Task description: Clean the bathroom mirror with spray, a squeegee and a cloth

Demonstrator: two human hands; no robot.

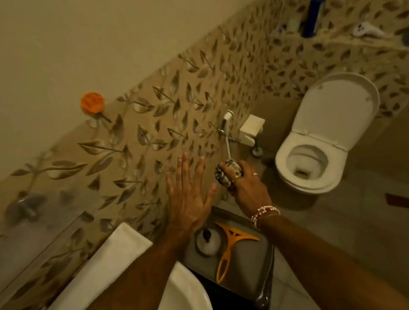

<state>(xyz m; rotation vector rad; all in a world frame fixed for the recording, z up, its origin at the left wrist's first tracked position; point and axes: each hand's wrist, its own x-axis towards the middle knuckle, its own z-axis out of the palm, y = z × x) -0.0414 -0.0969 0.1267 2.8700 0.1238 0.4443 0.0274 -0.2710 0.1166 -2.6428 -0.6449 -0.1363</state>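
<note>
Left hand point(187, 194) spread, right hand point(244, 183) fisted round cloth point(226, 171), above squeegee point(229, 248) beside toilet point(323, 142)

Sink point(189, 305) and toilet point(323, 142): glossy white ceramic. Squeegee point(229, 247): smooth orange plastic, lying on a dull grey metal-looking tray point(256, 273). Cloth point(228, 175): patterned fabric, bunched; wall tiles point(169, 123) glossy, leaf-printed.

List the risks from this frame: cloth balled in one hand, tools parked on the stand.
1. The right hand holds the cloth balled tight; wiping that way would probably give little contact and leave streaks.
2. The squeegee and spray bottle lie close together on the small tray under both forearms; a reach could knock one to the floor.
3. The left hand is open and spread near the tiled wall, possibly bracing; contact is unclear.
</note>
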